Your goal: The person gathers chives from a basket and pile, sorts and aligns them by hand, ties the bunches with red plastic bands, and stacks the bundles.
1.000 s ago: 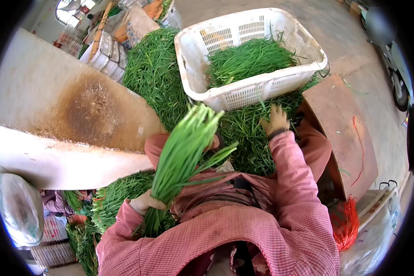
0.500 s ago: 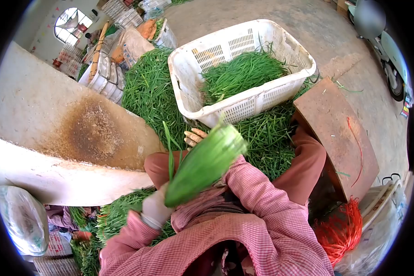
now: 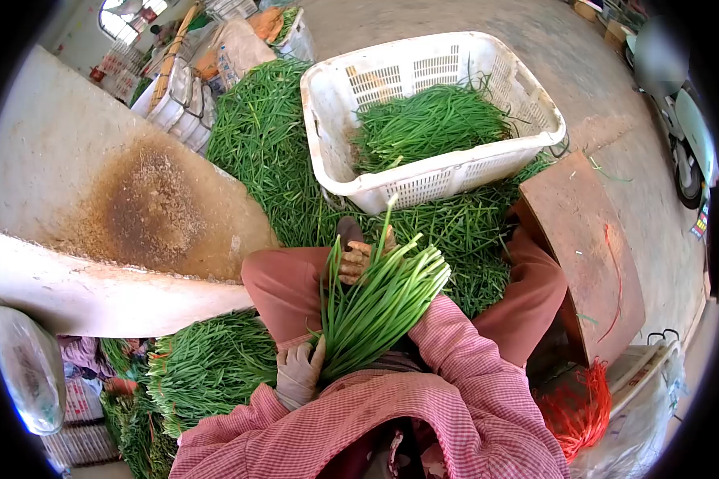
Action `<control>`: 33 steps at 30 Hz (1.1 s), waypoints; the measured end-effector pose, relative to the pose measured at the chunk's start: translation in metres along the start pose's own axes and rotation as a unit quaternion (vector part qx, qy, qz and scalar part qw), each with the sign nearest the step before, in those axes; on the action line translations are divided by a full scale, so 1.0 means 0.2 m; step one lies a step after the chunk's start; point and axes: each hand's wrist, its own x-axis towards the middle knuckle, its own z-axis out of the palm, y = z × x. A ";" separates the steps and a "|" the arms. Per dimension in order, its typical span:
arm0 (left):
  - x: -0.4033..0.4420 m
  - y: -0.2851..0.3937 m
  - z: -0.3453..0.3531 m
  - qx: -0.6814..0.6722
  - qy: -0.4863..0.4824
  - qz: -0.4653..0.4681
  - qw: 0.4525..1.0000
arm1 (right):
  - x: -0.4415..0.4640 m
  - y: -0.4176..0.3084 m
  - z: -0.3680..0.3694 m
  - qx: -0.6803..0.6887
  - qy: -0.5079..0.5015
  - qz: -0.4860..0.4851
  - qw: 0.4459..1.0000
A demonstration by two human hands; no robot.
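A bunch of long green stalks (image 3: 383, 307) lies slanted over my lap, its pale ends toward the upper right. My left hand (image 3: 299, 374), in a pale glove, is at the lower left end of the bunch, with the fingers against the leaves. My right hand (image 3: 358, 262) is beyond the bunch, its gloved fingers curled at the upper left side and its palm hidden by the stalks. In front stands a white plastic basket (image 3: 447, 172) with more green stalks (image 3: 431, 124) inside.
Loose greens (image 3: 268, 144) cover the floor around the basket. A stained pale slab (image 3: 80, 176) stands at the left, above stacked greens (image 3: 208, 367). At the right are a brown board (image 3: 587, 247) and red strings (image 3: 587, 411). A scooter (image 3: 687, 152) is at the far right.
My right hand has come from the floor greens on the right to the bunch. The bunch has swung from upright at the left to slanted over my lap.
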 end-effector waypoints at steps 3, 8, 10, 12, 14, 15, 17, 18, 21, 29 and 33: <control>-0.01 0.00 0.01 -0.003 0.009 -0.005 1.000 | 0.05 -0.02 0.05 0.029 0.102 0.048 0.993; 0.04 -0.06 -0.10 -0.054 -0.053 0.003 0.997 | 0.20 0.05 0.33 -0.049 0.190 0.059 0.979; 0.10 -0.18 -0.26 -0.242 -0.153 0.066 0.956 | 0.21 0.05 0.31 -0.124 0.171 0.040 0.977; 0.21 -0.42 -0.40 -0.388 -0.258 0.113 0.877 | 0.21 0.08 0.37 -0.224 0.242 0.028 0.944; 0.40 -0.45 -0.63 -0.528 -0.076 0.017 0.846 | 0.26 0.11 0.42 -0.230 0.257 0.031 0.938; 0.40 -0.44 -0.60 -0.437 0.068 -0.023 0.897 | 0.27 0.12 0.43 -0.231 0.258 0.031 0.938; 0.58 -0.37 -0.39 -0.499 0.049 0.034 0.865 | 0.31 0.14 0.46 -0.232 0.265 0.046 0.935; 0.64 -0.28 -0.30 -0.577 -0.065 0.056 0.812 | 0.34 0.15 0.54 -0.288 0.322 0.059 0.900; 0.64 -0.03 0.00 -0.818 -0.324 0.139 0.454 | 0.32 0.08 0.63 -0.407 0.354 0.122 0.833; 0.61 -0.06 0.14 -0.769 -0.446 0.127 0.439 | 0.29 -0.10 0.93 -0.516 0.367 0.009 0.774; 0.56 -0.06 0.15 -0.837 -0.397 0.048 0.374 | 0.31 -0.26 0.89 -0.518 0.438 -0.103 0.727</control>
